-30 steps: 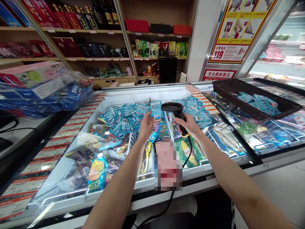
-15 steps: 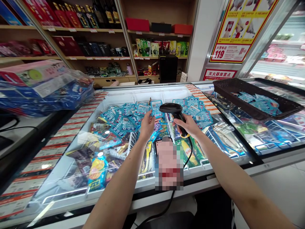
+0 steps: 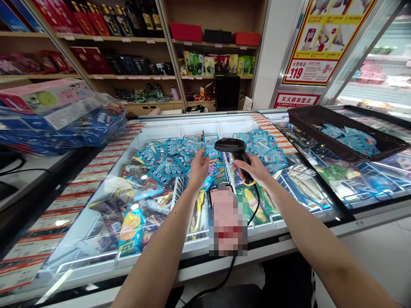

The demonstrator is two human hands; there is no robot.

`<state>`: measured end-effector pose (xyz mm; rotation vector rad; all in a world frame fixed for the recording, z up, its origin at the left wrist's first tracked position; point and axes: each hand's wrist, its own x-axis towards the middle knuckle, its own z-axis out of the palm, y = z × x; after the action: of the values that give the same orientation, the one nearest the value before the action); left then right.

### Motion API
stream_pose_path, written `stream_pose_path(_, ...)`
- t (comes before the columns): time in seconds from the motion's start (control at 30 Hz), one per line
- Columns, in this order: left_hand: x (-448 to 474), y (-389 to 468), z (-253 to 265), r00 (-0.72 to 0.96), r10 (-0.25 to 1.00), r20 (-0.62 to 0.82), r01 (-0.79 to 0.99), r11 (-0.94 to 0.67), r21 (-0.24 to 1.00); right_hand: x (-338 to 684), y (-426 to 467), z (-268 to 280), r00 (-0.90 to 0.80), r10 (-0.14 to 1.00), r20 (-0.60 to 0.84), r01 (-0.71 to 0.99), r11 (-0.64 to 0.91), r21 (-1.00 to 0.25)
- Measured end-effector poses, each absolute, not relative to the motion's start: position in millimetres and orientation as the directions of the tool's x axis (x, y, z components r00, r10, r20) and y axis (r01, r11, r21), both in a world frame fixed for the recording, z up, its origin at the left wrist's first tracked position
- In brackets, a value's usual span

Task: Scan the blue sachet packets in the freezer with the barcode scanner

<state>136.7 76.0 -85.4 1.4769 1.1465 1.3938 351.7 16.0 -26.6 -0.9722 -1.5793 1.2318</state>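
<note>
My right hand [image 3: 250,167] is wrapped round the grip of a black barcode scanner [image 3: 231,146], its head pointing left and its cable hanging down. Just left of it, my left hand [image 3: 199,166] pinches the lower left corner of a small blue packet [image 3: 212,141] with a barcode on it. Blue packets of the same kind lie in a spread pile [image 3: 170,164] to the left, and a second pile [image 3: 265,147] lies right of the scanner. Below my hands a phone [image 3: 221,194], mostly blurred out, rests on the glass top.
Under the glass of the chest freezer [image 3: 154,265] are packaged frozen goods. A brown basket [image 3: 308,124] with several blue packets stands at the right. Plastic-wrapped boxes [image 3: 64,115] stand at the left. Price labels [image 3: 73,184] run along the glass. Stocked shelves [image 3: 128,39] line the back.
</note>
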Motion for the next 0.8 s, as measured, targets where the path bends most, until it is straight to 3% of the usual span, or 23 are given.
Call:
stream_pose_path(0.23, 137, 74, -84, -0.006, 0.960, 0.282, 0.123, -0.279, 0.952, 351, 17, -24, -0.262, 0.951, 0.163, 0.054, 0.183, -0.982)
stream_pose_path(0.4, 140, 70, -79, -0.068, 0.954, 0.293, 0.154, -0.280, 0.947, 354, 23, -29, -0.210, 0.962, 0.176, -0.038, 0.171, -0.984)
stream_pose_path(0.5, 139, 67, -70, -0.142, 0.928, 0.346, 0.291, -0.295, 0.910, 356, 24, -32, -0.191, 0.966, 0.177, -0.057, 0.169, -0.984)
stream_pose_path(0.67, 120, 64, -52, -0.222, 0.834, 0.505, 0.635, -0.269, 0.724, 358, 22, -29, -0.207, 0.965, 0.162, -0.039, 0.157, -0.987)
stream_pose_path(0.8, 99, 67, -47, -0.223, 0.789, 0.572, 0.743, -0.242, 0.624, 358, 23, -30, -0.201, 0.963, 0.181, -0.041, 0.176, -0.983)
